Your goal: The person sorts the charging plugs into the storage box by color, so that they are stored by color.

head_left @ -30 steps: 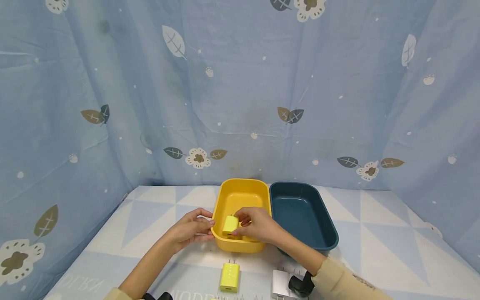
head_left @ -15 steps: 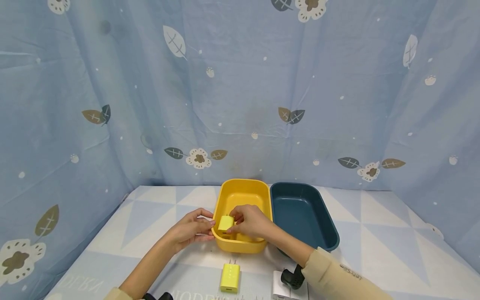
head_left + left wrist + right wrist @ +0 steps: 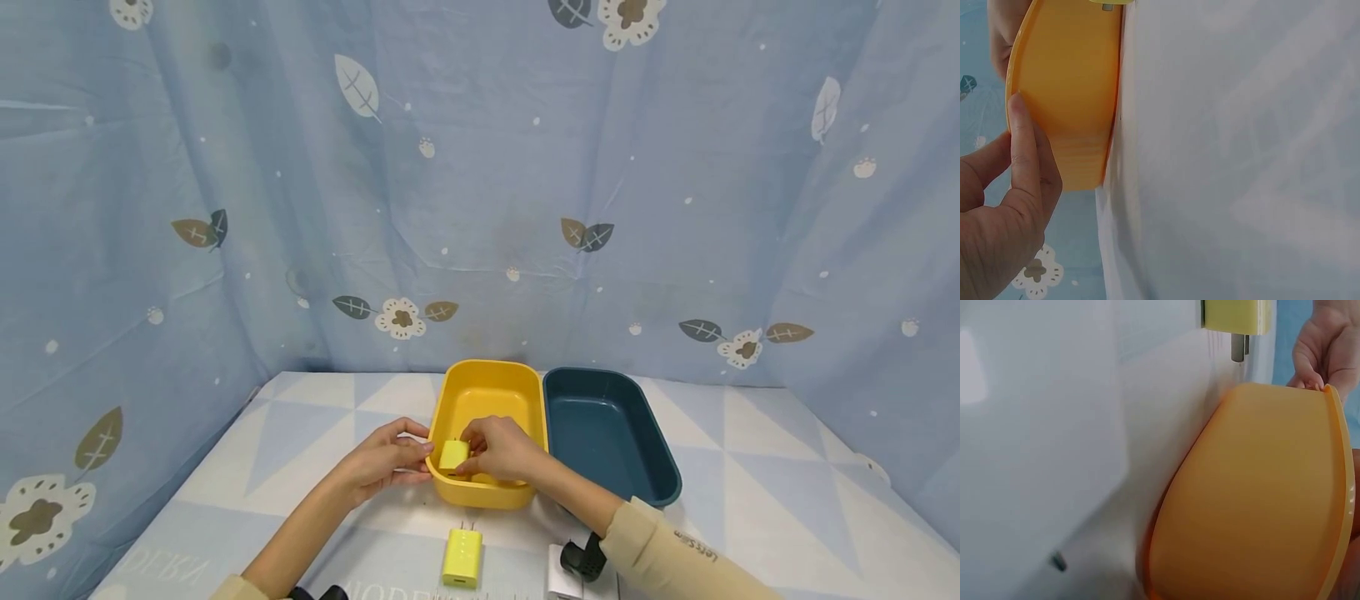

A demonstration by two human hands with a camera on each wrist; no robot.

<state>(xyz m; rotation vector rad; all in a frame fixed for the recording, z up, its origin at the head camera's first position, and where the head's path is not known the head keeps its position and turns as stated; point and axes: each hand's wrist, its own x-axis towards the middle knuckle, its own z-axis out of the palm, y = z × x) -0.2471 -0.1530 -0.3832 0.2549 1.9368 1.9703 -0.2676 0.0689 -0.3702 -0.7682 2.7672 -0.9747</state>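
Inside the yellow bin (image 3: 487, 497), near its front left corner, a yellow charger plug (image 3: 453, 455) stands with its prongs up. My right hand (image 3: 504, 450) pinches it from the right between thumb and fingers. On the bin's left side, my left hand (image 3: 384, 460) grips the rim; in the left wrist view its fingers (image 3: 1025, 150) lie against the outer wall. The right wrist view shows the bin's outer wall (image 3: 1254, 494), which hides most of the right hand. Another yellow charger plug (image 3: 462, 558) lies on the table in front of the bin.
A dark blue bin (image 3: 609, 442) stands right beside the yellow one. White charger plugs (image 3: 564, 577) lie at the front, partly behind the right wrist's black camera mount (image 3: 583, 560). More prongs show at the bottom edge. A blue patterned curtain (image 3: 480, 208) hangs behind the table.
My right hand has moved the yellow charger plug a little left and then lower inside the bin. The left hand keeps its hold on the rim. The head view has shifted slightly.
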